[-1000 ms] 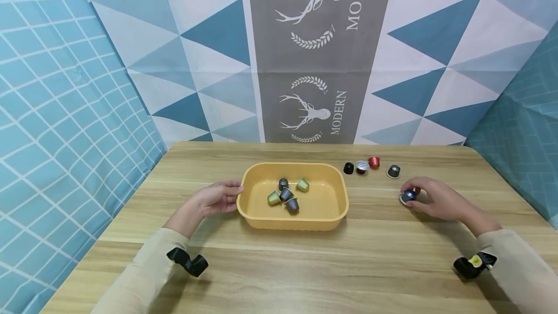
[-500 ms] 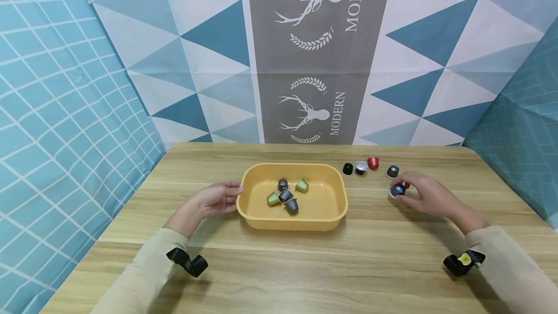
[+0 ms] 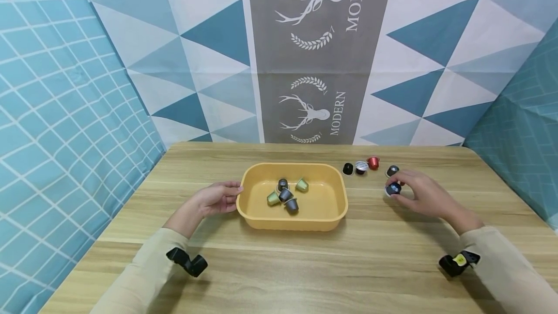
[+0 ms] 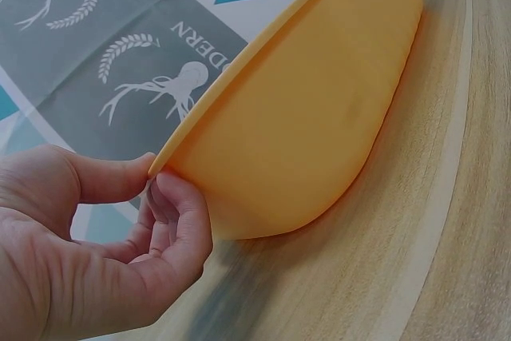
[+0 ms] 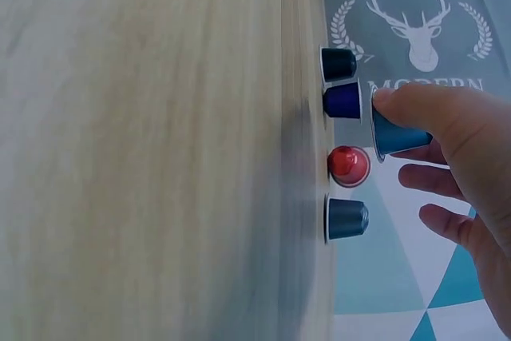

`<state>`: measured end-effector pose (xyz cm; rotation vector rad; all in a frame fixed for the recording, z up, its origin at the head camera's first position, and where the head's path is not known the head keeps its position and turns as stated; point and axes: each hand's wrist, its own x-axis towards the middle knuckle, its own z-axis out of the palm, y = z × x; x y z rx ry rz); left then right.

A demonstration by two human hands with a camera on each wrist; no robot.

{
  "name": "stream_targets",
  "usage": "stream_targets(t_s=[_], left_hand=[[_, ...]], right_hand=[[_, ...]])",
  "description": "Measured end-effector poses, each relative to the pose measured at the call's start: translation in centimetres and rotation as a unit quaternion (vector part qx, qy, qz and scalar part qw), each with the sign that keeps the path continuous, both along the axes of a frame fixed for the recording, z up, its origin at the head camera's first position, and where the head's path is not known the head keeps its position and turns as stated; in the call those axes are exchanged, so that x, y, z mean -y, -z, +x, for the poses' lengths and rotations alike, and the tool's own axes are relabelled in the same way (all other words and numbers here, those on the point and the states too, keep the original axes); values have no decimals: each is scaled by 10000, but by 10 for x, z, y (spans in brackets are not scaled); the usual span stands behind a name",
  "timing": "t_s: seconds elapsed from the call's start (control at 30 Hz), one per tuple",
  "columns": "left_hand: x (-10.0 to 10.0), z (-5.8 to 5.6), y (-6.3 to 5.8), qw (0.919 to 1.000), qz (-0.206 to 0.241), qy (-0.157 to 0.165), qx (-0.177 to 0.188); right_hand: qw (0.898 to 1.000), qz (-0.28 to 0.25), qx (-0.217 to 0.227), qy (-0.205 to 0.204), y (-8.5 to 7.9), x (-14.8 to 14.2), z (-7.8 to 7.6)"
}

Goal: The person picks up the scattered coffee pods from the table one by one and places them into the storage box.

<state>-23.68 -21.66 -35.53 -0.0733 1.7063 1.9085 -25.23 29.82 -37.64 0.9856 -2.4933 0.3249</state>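
Note:
A yellow plastic basin (image 3: 292, 225) stands in the middle of the table, with several green and dark grey coffee capsules (image 3: 291, 206) lying inside. My left hand (image 3: 217, 198) pinches its left rim; the left wrist view shows the thumb on top and curled fingers below the edge (image 4: 180, 135). To the right, my right hand (image 3: 425, 196) holds a dark blue coffee capsule (image 5: 395, 135) between thumb and fingers, raised off the wood in the right wrist view. Its other fingers are loosely bent.
Behind the held capsule, a black capsule (image 3: 348, 168), a dark one with a silvery lid (image 3: 361, 167), a red one (image 3: 373, 163) and a dark grey one (image 3: 393, 171) sit on the wooden table (image 3: 279, 270). A patterned cloth (image 3: 209, 52) hangs behind the table.
My right hand has moved left with the blue capsule, coming closer to the dark grey capsule. The left hand and the basin have stayed in place.

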Motion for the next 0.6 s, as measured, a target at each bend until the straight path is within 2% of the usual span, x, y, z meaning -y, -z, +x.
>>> stream_targets(t_s=[0.33, 0.6], left_hand=[[1, -2, 1, 10000, 83, 16, 37], [1, -2, 2, 10000, 79, 39, 26]], right_hand=[[9999, 25, 90, 55, -5, 11, -1], [10000, -2, 44, -67, -10, 19, -1]])
